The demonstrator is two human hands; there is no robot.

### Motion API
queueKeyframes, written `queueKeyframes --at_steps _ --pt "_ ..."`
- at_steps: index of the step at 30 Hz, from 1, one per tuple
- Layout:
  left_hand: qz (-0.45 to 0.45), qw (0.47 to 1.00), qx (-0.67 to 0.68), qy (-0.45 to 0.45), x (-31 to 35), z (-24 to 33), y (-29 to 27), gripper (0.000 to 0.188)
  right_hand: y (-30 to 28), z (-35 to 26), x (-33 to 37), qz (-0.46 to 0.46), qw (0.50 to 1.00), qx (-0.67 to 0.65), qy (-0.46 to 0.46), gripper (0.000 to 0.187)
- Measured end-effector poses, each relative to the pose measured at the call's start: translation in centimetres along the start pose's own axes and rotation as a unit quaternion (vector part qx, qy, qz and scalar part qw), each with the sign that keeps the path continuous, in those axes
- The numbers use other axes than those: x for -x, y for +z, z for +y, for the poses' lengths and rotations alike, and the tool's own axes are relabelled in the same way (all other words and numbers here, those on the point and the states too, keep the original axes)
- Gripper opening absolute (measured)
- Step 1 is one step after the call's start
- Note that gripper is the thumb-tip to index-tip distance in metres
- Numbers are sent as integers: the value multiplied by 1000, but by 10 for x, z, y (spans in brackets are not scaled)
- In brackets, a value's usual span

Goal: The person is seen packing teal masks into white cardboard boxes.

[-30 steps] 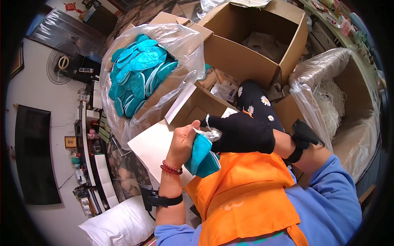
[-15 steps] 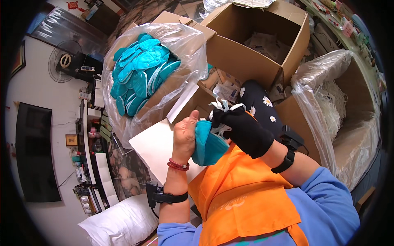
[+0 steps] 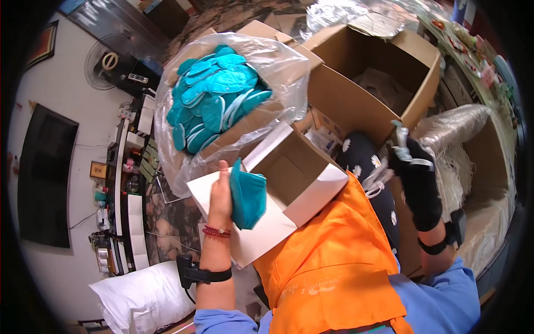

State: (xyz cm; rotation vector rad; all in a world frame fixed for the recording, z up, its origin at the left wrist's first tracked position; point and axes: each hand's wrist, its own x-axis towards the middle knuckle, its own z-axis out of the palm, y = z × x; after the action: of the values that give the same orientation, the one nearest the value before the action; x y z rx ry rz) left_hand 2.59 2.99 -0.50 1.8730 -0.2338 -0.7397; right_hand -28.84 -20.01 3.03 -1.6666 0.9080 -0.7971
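My left hand point(image 3: 221, 197) grips a teal folded face mask point(image 3: 250, 195) by its left side, thumb pointing up. This mask is held above the pale flap of an open white box point(image 3: 325, 186), which rests against my orange apron. Well to the right, my right hand point(image 3: 418, 189), in a black glove, is closed on white elastic cords point(image 3: 378, 181). Loops of cord dangle to its left and pale ends stick up above the fingers. Teal masks point(image 3: 219, 80) lie heaped in a plastic-lined carton at the upper left.
A large brown carton point(image 3: 347, 103) stands open at the back. At the right, another carton lined with clear plastic point(image 3: 492, 183) holds a mass of white cords point(image 3: 453, 178). A white sack point(image 3: 142, 298) lies at the lower left, below a shelf unit with small items.
My right hand has drawn away from the mask to the right, carrying cords. My left hand with the mask has shifted left. The white box's inside now shows between them.
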Motion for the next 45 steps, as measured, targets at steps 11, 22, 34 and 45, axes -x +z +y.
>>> queueKeyframes --at_steps 11,22,34,45 --pt "-269 922 274 -45 -22 17 -13 49 -231 133 -29 62 684 716 -126 19" --pt "-124 917 363 105 -172 91 -51 34 -196 107 54 -140 715 675 113 17" --pt "-56 975 202 77 -189 69 -39 40 -57 60 13 -225 804 550 -26 14" --pt "180 957 213 83 -15 -31 -139 35 78 73 -64 -169 978 87 -83 44"
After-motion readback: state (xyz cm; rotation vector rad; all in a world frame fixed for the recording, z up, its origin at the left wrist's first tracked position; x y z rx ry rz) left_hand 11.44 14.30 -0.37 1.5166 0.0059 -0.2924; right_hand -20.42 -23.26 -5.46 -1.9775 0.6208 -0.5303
